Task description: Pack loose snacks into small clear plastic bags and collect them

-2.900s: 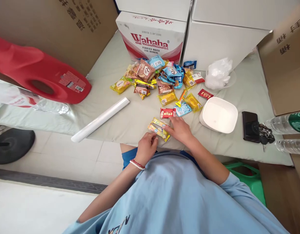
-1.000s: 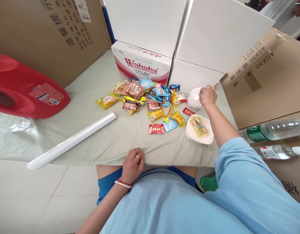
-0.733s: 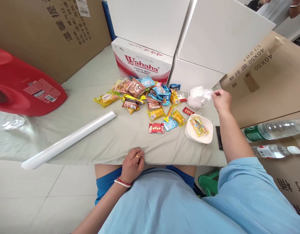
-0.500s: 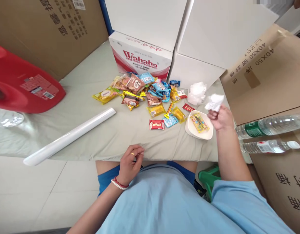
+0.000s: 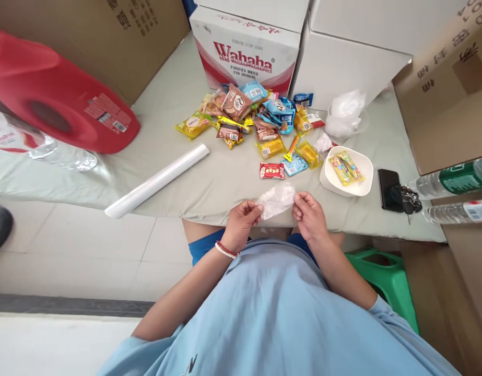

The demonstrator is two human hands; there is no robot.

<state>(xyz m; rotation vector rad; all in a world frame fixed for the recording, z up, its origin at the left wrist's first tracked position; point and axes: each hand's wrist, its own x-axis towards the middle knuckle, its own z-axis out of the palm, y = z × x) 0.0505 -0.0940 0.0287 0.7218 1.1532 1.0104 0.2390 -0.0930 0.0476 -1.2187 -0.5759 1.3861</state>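
Both hands low at the near edge of the bench (image 5: 209, 183), forearms coming up from the body, wrists bent inward, palms facing each other. Left hand (image 5: 243, 219) pinches one end of a clear plastic bag (image 5: 275, 200) between thumb and fingertips, other fingers curled in; bead bracelet (image 5: 225, 249) on that wrist. Right hand (image 5: 309, 216) pinches the other end the same way, fingers mostly closed. The bag is stretched flat between the two hands, just above the bench edge, crumpled and see-through; cannot tell if its mouth is open. At 1 o'clock from the hands a white bowl (image 5: 329, 183) sits on the bench, holding two or three yellow stick snacks (image 5: 344, 167) laid slantwise, nothing else in it. At 12 o'clock, just beyond the bag, a single red snack packet (image 5: 271, 171); further out at 12 a loose pile of snack packets (image 5: 256, 117), yellow, blue and brown, spread against a Wahaha carton (image 5: 252, 57). At 1 o'clock beyond the bowl a heap of white plastic bags (image 5: 344, 112). At 3 o'clock of the bowl a black phone (image 5: 387, 183) with keys (image 5: 411, 193) touching it, then two water bottles (image 5: 456, 180) lying on their sides. At 10 o'clock a white roll (image 5: 156, 180) lies slantwise, its near end over the bench edge; further at 10 a red jug (image 5: 56, 99) on its side. Green stool (image 5: 385, 271) below at 4 o'clock.
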